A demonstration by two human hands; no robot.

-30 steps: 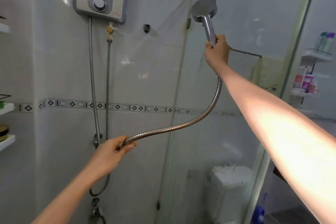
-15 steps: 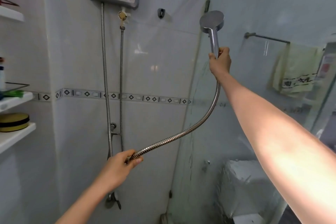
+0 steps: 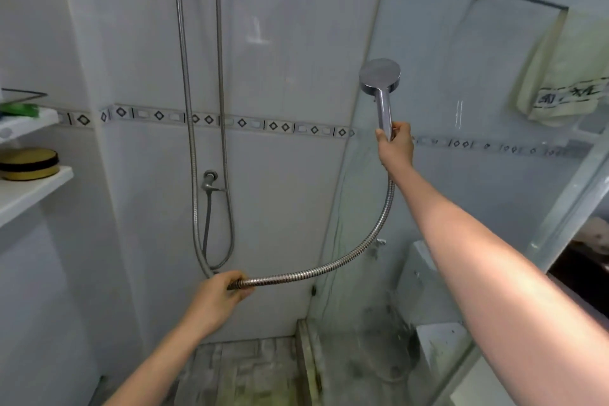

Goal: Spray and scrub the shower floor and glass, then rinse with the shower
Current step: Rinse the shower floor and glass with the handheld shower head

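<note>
My right hand point(image 3: 395, 147) grips the chrome handle of the shower head point(image 3: 380, 76), held upright with its face turned toward the glass panel point(image 3: 461, 191) on the right. Water streaks run down the glass below the head. The metal shower hose point(image 3: 356, 255) curves down from that hand to my left hand point(image 3: 219, 298), which holds it at centre bottom. The grey stone shower floor point(image 3: 244, 369) shows below, wet and stained.
White shelves point(image 3: 29, 188) on the left carry a round tin point(image 3: 29, 163). A second hose and a wall valve point(image 3: 209, 180) hang on the tiled back wall. Behind the glass are a towel point(image 3: 570, 76) on a rail and a toilet point(image 3: 425, 277).
The view has tilted downward, so the water heater has left the top of the frame and the floor has come in. My right hand has lowered the shower head along the glass.
</note>
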